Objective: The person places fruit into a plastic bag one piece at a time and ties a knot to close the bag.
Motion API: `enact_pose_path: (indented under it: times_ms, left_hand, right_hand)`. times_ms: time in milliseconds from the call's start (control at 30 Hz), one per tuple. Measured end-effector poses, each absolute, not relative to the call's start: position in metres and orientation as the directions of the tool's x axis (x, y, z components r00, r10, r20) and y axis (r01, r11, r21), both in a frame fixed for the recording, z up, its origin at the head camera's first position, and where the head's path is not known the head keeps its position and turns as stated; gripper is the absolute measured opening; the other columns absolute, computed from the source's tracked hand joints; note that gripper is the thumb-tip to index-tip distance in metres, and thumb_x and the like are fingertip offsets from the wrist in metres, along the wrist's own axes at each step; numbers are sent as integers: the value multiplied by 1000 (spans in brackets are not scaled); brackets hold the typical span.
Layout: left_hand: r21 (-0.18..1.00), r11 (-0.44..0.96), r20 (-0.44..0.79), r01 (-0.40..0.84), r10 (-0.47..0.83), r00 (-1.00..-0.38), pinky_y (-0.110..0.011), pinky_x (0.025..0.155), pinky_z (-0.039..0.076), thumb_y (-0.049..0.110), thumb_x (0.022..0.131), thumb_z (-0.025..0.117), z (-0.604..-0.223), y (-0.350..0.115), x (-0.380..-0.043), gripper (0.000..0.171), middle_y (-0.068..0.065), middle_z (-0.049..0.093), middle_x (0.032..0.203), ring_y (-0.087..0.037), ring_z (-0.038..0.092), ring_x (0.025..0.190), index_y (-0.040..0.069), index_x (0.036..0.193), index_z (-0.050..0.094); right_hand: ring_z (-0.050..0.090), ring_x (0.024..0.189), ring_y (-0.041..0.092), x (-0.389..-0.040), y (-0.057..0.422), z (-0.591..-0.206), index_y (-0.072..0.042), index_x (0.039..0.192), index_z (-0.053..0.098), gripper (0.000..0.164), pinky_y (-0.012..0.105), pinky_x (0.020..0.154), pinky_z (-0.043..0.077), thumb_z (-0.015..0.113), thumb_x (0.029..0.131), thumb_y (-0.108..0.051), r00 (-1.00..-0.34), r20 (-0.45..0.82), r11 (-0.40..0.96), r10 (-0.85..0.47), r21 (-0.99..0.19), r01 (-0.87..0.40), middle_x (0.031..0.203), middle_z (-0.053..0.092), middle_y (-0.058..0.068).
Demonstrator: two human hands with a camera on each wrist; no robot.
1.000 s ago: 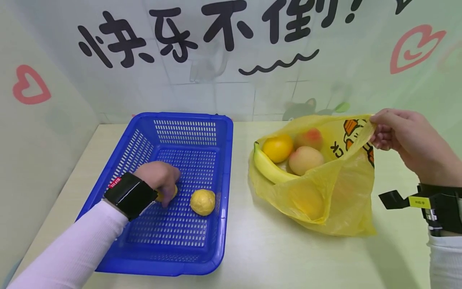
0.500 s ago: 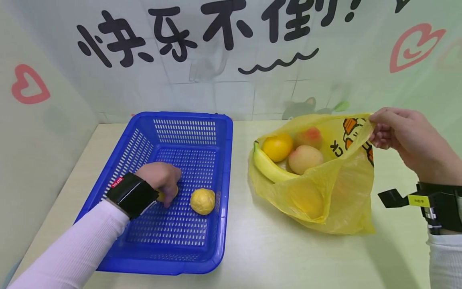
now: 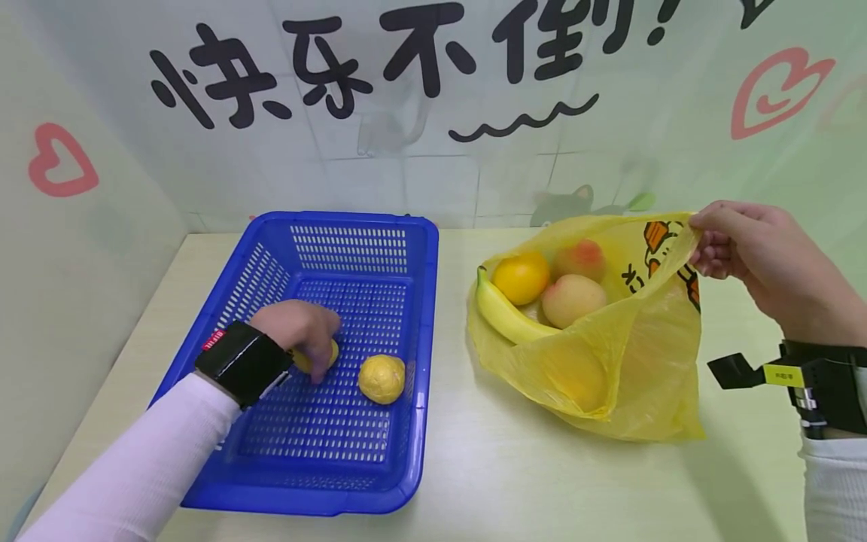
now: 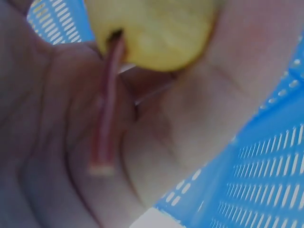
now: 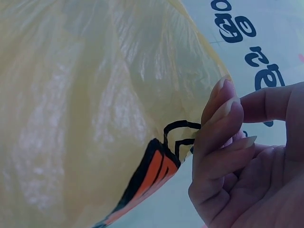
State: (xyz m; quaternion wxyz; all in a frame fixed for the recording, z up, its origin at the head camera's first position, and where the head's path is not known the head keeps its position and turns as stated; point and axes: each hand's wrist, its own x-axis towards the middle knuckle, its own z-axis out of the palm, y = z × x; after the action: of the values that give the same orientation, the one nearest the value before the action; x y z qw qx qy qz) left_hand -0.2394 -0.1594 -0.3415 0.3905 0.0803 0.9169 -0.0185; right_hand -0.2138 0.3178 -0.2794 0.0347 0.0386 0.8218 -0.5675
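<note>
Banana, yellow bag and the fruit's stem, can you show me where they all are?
Banana [image 3: 509, 315]: head view, middle of its peel.
Yellow bag [image 3: 660, 376]: head view, its outer side, below the held edge.
Stem [image 4: 107, 107]: left wrist view, partway along its length.

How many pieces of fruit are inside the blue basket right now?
2. A stemmed yellow fruit is gripped by the left hand; a round yellow fruit lies loose, near the right wall of the basket. The hand and arm may hide more.
</note>
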Motion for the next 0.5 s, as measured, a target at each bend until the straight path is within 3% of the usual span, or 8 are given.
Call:
enact_pose_path:
  times_ms: [100,267,500]
  left_hand:
    - [48,987,-701,156,144,-699,-35,74,51,18,70,85,-333,-162,-239,52,-8,59,102,-25,55,92,7,113,57]
    - [102,988,-650,115,154,-745,-30,60,54,19,79,79,-318,-166,-240,54,-11,56,98,-25,57,84,1,121,51]
    - [221,969,-496,115,212,-842,-27,54,55,22,85,75,-299,-168,-243,56,-18,57,99,-24,59,74,-4,127,48]
  right_hand:
    - [51,62,15,-214,318,-279,-18,88,68,23,28,54,40,54,101,-30,-995,-99,342,21,-934,100,69,58,-3]
    - [51,63,15,-215,319,-280,-19,89,67,23,26,55,42,52,102,-32,-995,-94,376,27,-921,97,71,58,-4]
    - [51,63,15,-214,318,-279,-18,89,67,23,26,55,41,54,101,-32,-995,-102,337,20,-936,103,71,58,-3]
